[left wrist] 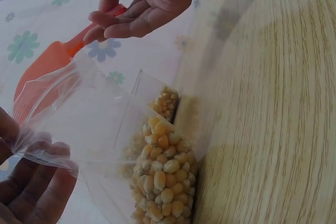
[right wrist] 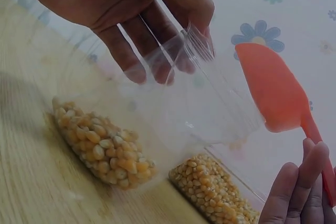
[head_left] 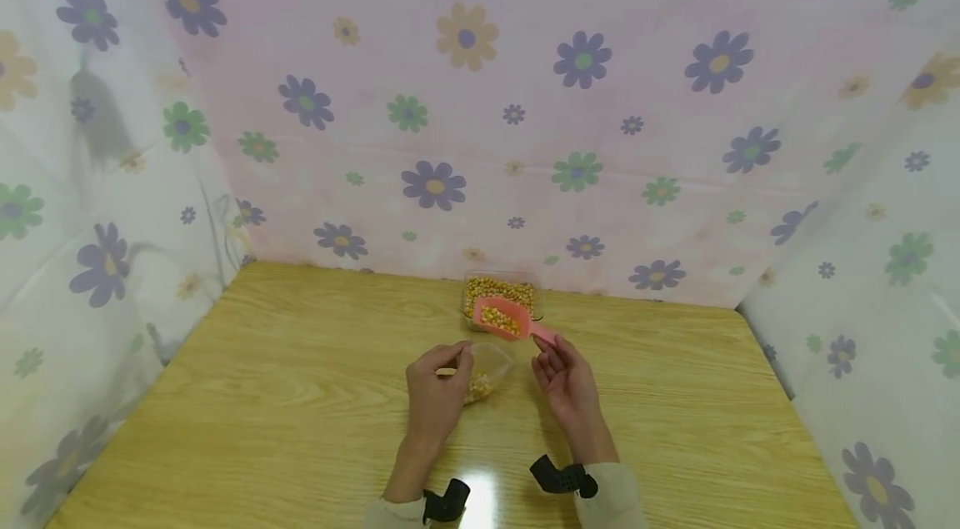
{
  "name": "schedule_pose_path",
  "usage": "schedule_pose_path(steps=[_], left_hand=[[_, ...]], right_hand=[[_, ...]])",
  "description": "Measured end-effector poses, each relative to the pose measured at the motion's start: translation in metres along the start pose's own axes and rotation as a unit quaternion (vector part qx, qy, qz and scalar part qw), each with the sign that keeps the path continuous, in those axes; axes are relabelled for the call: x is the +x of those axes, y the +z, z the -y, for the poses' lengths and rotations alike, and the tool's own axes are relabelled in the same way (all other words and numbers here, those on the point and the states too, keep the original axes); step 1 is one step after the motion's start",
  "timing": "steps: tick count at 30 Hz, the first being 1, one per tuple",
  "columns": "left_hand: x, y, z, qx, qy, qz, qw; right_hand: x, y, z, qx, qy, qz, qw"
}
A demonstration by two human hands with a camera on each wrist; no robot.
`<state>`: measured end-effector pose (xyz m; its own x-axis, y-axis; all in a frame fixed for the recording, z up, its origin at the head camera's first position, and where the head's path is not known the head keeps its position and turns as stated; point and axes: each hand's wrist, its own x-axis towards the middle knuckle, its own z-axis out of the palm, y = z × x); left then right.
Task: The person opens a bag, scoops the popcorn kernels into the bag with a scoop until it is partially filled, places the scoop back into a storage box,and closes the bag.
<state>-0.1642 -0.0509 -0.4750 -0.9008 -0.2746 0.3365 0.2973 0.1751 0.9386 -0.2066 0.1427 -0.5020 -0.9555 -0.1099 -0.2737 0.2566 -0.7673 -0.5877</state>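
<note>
My left hand (head_left: 437, 391) pinches the upper edge of a clear zip bag (right wrist: 173, 98), whose mouth gapes toward the right. Yellow corn kernels (right wrist: 100, 142) lie heaped in the bottom of the bag, which rests on the table. In my right hand (head_left: 570, 387) is the handle of a pink-red scoop (head_left: 501, 317), held between thumb and fingers. Corn kernels fill part of the scoop's bowl, as the head view shows. The scoop is up at the bag's open mouth, and in the head view it overlaps a clear container (head_left: 537, 296) of corn behind it.
The container stands at the back of the wood-grain table (head_left: 315, 354), near the flowered curtain (head_left: 375, 179). More flowered cloth hangs at the left and right sides. A black wrist camera (head_left: 447, 501) sits on the left wrist, another (head_left: 558, 476) on the right.
</note>
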Motion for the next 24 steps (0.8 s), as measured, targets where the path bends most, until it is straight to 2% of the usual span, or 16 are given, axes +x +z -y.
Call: schedule_pose_path(steps=[6,15,24], left_hand=[[-0.002,-0.002,-0.012,-0.001,0.017,-0.004,0.9998],[-0.002,-0.003,-0.013,-0.01,0.015,-0.002,0.9998],[-0.004,-0.003,-0.012,-0.007,0.018,0.001,0.9998]], right_hand=[[-0.01,-0.003,-0.004,-0.002,-0.009,0.001,1.0],[-0.021,-0.005,-0.015,-0.004,0.004,-0.02,1.0],[-0.031,-0.01,-0.018,-0.015,-0.001,-0.028,0.999]])
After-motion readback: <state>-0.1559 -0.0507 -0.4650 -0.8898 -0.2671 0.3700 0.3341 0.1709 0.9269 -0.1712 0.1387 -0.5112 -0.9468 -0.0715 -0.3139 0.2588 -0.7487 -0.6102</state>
